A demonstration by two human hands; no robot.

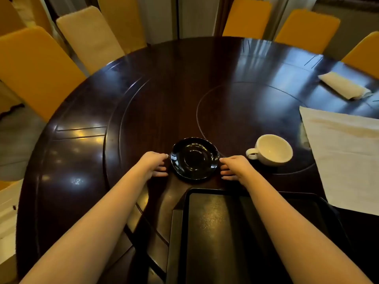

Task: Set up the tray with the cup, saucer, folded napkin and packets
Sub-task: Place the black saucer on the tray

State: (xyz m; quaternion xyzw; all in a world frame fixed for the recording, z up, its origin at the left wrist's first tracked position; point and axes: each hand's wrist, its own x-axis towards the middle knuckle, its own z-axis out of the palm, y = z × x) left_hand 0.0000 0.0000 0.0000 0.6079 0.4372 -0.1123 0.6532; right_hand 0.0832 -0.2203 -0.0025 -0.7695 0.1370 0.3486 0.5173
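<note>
A glossy black saucer (194, 158) lies on the dark round table, just beyond the tray. My left hand (154, 163) is at its left rim and my right hand (233, 167) at its right rim, fingers spread and touching or nearly touching the edge. A white cup (270, 149) stands tilted to the right of the saucer, handle facing left. The black tray (215, 232) sits empty near me, partly under my right forearm. A flat white napkin (344, 158) lies unfolded at the right. A folded white cloth (344, 85) rests farther back on the right.
The dark wooden table (143, 99) has a round inset centre. Yellow and cream covered chairs (37, 66) ring its far and left sides. No packets are visible.
</note>
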